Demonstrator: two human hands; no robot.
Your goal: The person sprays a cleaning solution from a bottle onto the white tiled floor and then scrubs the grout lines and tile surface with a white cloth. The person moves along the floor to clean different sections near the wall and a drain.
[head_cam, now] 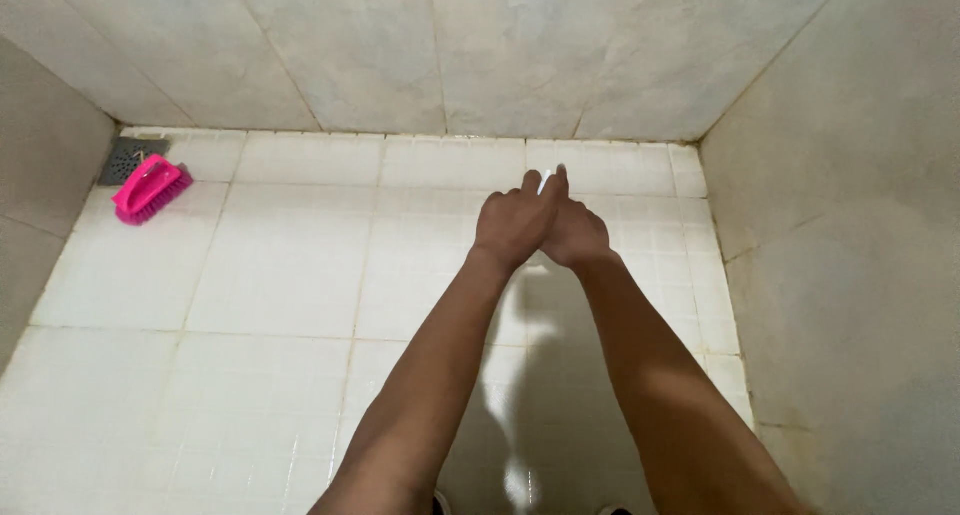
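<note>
Small white object (pixel 543 184), identity unclear, pinched between both hands: left hand (pixel 512 227) and right hand (pixel 574 233) pressed together, over white tiled floor (pixel 290 275) near back wall (pixel 450 55). Pink scrub brush (pixel 150 188) beside corner drain (pixel 128 159), well apart.

packages: none in view | labels: none | signs: none | screens: none

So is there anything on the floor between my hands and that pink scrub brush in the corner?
Nothing visible. The left hand and right hand are pressed together over the white tiled floor, and only bare tiles lie between them and the pink brush, which sits beside the floor drain.
</note>
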